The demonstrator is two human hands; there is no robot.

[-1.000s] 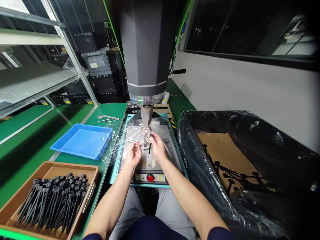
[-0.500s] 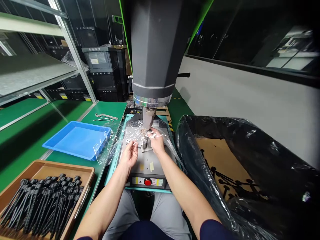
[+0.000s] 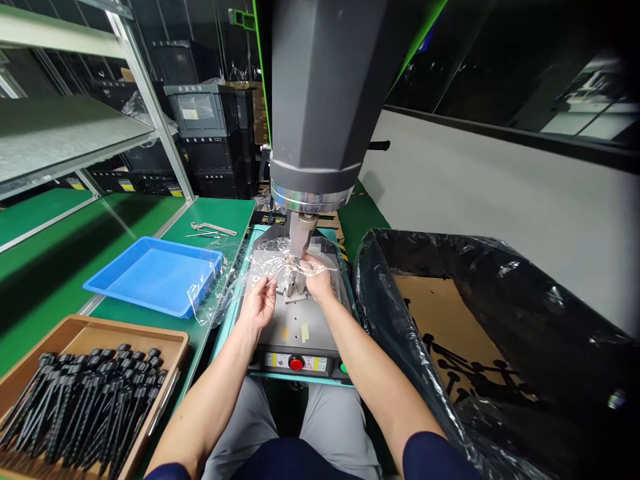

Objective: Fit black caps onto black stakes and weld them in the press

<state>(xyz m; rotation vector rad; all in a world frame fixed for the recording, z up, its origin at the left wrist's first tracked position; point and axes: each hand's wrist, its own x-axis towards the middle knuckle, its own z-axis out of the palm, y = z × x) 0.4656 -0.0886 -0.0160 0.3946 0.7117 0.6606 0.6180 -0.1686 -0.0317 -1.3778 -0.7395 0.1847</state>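
Observation:
A clear plastic film [image 3: 270, 257] is draped over the metal fixture of a press-like machine [image 3: 313, 100]. My left hand [image 3: 259, 303] pinches the film at the left of the fixture, its fingertips pressed together. On the other side, my right hand [image 3: 317, 277] reaches in close under the machine's metal tool head [image 3: 301, 233], with fingers curled at the film. Film and glare partly cover the right fingertips, so whatever else they grip is hidden. Below both hands lies the grey base plate [image 3: 280, 327], with a red button [image 3: 296, 363] at its front.
A blue tray [image 3: 155, 277] and a brown tray [image 3: 173, 327] of black strap-like parts [image 3: 90, 400] stand on the green bench at left. Hand tools [image 3: 214, 229] lie behind. At right is a black-lined bin [image 3: 390, 320] with cardboard and black parts inside.
My right hand has shifted slightly, and the film between my hands lies differently. The camera view has moved a little; the green button at the front right now shows.

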